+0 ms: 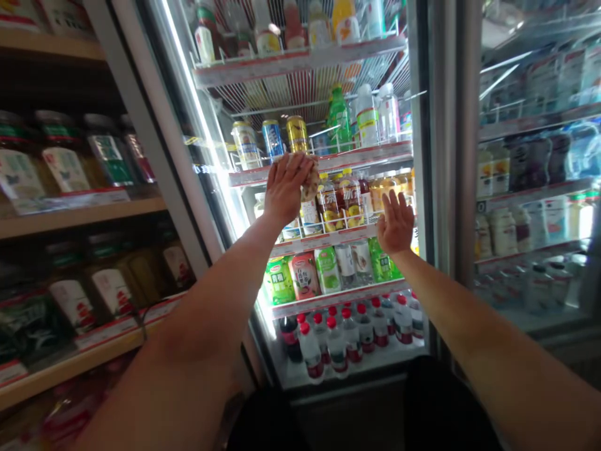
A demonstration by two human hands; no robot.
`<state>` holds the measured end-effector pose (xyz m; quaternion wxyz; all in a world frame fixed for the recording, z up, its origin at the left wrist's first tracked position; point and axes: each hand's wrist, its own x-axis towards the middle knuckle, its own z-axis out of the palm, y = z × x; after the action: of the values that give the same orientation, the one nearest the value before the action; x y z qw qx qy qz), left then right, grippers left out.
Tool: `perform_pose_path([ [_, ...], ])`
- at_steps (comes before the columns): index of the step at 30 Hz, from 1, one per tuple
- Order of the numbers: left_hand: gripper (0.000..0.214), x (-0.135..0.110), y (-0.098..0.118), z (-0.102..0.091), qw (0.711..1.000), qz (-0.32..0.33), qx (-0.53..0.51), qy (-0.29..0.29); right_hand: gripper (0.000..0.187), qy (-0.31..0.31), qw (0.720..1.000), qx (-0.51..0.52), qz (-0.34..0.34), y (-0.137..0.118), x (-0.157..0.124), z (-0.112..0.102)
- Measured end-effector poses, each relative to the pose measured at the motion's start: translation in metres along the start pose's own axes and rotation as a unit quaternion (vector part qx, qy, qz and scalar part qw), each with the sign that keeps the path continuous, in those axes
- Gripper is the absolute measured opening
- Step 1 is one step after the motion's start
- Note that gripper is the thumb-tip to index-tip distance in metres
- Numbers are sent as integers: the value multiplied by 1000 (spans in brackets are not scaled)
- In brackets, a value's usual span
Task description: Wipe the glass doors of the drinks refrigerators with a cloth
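Note:
My left hand (284,188) reaches up in front of the cooler with a crumpled, light patterned cloth (310,180) under its fingers. It is near the edge of the shelf that bears several cans (272,139). Lower and to the right, my right hand (395,224) is raised with its fingers spread and holds nothing. Behind it are small yellow-orange bottles (390,181) and green packs (381,258). Faint streaks of light suggest a glass door in front of the shelves, but whether either palm touches glass I cannot tell.
Brown-drink bottles (350,199) stand between my hands, and red-capped water bottles (337,341) fill the bottom shelf. Wooden shelves (84,216) with jars flank the cooler on the left. Past a metal door frame (462,156) on the right is another stocked cooler (535,200).

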<state>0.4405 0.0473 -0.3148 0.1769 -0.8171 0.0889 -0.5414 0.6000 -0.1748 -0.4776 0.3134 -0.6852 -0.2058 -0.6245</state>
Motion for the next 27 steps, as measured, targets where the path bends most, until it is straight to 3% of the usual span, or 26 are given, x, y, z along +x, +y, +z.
perform_pose_path([
  [5,56,2,-10,-6,999,-25,-2,23,56,-9,1000,-3,-2,0,0,-1],
  [12,59,-11,-12,1,996,-68,-8,50,57,-10,1000,12,0,2,-1,2],
  [18,63,-37,-1,10,994,-95,2,60,57,-11,1000,12,3,1,-1,1],
  [27,57,-85,21,29,995,-63,24,78,55,4,1000,0,-6,1,-1,1],
])
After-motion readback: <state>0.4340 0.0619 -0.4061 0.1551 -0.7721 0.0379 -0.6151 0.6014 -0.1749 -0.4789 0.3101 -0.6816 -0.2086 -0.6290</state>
